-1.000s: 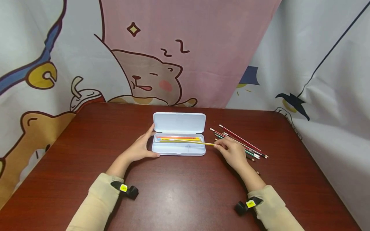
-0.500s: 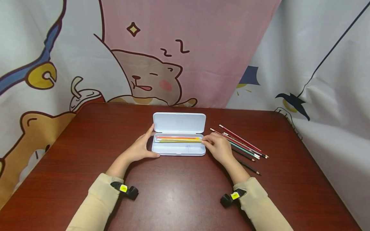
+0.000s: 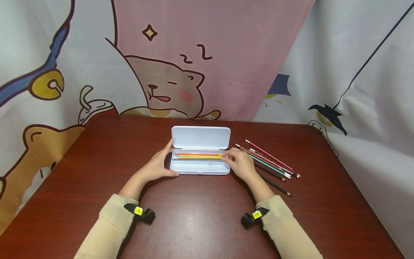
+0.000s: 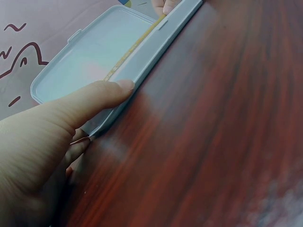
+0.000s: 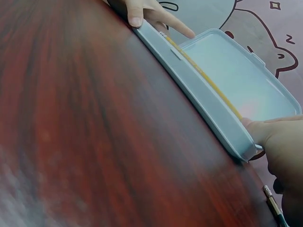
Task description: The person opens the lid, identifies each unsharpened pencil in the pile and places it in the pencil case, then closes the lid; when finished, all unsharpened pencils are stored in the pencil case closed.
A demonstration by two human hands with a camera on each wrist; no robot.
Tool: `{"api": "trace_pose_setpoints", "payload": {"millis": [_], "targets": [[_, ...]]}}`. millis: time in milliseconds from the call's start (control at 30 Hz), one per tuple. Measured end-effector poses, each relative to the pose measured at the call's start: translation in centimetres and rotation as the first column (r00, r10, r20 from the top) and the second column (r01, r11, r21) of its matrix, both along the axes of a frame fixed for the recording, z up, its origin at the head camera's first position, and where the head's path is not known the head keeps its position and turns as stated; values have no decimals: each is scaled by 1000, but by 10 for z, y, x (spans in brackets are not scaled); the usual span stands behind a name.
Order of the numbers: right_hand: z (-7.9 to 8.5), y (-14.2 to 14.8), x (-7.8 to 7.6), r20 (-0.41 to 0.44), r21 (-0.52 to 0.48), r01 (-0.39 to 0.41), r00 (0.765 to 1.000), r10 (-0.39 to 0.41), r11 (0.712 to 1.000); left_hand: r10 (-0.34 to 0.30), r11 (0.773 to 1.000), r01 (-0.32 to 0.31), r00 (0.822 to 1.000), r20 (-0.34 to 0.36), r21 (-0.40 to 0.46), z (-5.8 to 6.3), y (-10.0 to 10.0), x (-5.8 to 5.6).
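Observation:
A white pencil case (image 3: 194,168) lies open on the table, its lid (image 3: 200,137) tipped back, with several orange and yellow pencils along its rear compartment. My left hand (image 3: 156,166) grips the case's left end, thumb on the front wall and index finger stretched toward the hinge. At the other end, my right hand (image 3: 240,163) pinches the tip of a yellow pencil (image 5: 208,78) between thumb and fingers. That pencil lies lengthwise along the case, beside the others. In the left wrist view, the left thumb (image 4: 111,92) presses the front edge of the case.
To the right of the case, several loose pencils (image 3: 273,158), red, green and dark, lie slanted on the brown table (image 3: 194,223). One black pencil (image 3: 275,185) lies apart, nearer the front. A printed curtain (image 3: 242,54) hangs behind the table.
My right hand has moved left with the yellow pencil, from beyond the case's right end to over it, and the pencil has come down into line with the others. The left hand has stayed put.

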State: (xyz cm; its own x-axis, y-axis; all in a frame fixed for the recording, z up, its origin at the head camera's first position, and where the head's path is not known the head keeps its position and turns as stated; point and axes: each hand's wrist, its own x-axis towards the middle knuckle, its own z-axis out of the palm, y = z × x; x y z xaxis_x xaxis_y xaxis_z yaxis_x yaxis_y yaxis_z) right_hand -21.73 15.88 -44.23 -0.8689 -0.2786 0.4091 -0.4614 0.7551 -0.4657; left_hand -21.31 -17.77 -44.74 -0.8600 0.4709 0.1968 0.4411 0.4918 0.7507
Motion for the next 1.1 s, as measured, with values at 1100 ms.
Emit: {"api": "trace_pose_setpoints", "payload": {"millis": [1100], "targets": [[4,24,25,-86,-51,28,996,-32,998,3,1000,-3,1000,0,-1,0,0,0]]}}
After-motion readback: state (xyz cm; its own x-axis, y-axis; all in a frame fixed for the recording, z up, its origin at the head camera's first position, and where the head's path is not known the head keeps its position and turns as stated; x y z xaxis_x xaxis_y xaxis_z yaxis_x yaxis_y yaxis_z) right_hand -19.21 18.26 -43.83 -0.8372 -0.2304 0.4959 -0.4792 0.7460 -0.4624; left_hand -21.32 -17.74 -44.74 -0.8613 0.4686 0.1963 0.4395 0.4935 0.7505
